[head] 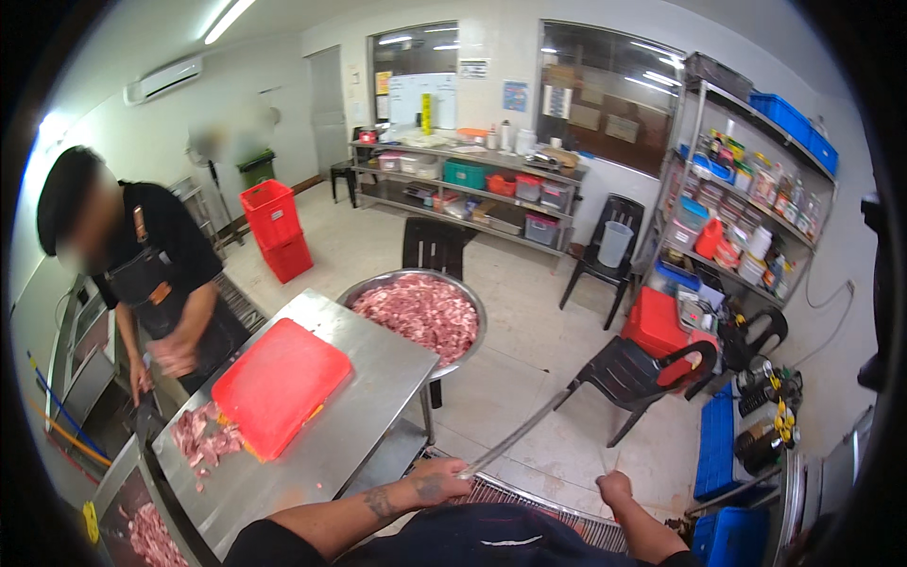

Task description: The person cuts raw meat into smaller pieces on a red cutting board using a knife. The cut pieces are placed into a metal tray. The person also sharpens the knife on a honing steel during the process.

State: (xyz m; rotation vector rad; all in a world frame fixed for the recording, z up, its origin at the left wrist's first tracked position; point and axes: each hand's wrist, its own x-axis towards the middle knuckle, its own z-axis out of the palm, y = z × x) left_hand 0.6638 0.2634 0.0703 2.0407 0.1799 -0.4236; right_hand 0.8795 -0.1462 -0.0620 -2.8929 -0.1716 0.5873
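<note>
My left hand grips the near end of a long, grey metal rod, which slants up and away to the right. To its right, my right hand is closed in a fist around a thin, blurred tool; its kind cannot be made out. A steel table stands to my left, bearing a red cutting board. Cut raw meat lies against the board's near left edge. Beyond the table a large metal basin is heaped with raw meat pieces.
A co-worker in a dark apron stands across the table, holding a dark-bladed tool. A metal container with meat sits at lower left. Black plastic chairs, a red cooler and loaded shelves line the right.
</note>
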